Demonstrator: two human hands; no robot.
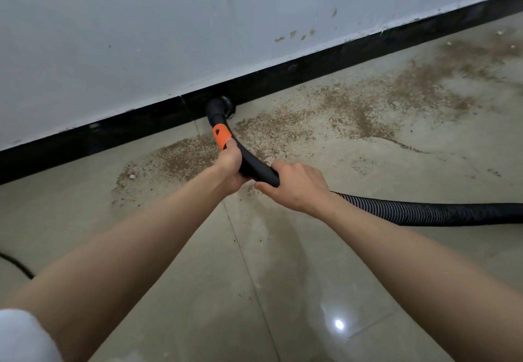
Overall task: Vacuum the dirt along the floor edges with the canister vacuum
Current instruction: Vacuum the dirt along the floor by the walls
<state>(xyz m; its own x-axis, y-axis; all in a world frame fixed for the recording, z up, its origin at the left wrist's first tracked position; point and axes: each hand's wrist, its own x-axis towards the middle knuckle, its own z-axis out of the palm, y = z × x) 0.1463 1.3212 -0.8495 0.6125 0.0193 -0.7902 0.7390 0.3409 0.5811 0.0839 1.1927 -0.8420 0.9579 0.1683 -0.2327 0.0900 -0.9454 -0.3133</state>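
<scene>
Risk: we may drag the brush nozzle [219, 105] off the skirting [311, 67] and scatter the dirt [325, 112] across the floor [198, 276].
Axis: wand [240, 152] runs from our hands forward-left, mouth at the wall base.
Fingers: left hand [230, 163] and right hand [294, 183] both wrapped around the wand; hose [424, 210] trails right.

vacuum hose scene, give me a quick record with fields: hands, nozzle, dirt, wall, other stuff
left hand: left hand grips the handle tube just below the orange collar
right hand: right hand grips the tube's rear end, where the ribbed hose begins
nozzle: brush nozzle at the black baseboard
dirt: brown dirt spread along the floor edge, mostly right of the nozzle
wall: white wall, a few brown marks
other: black cable at lower left
</scene>
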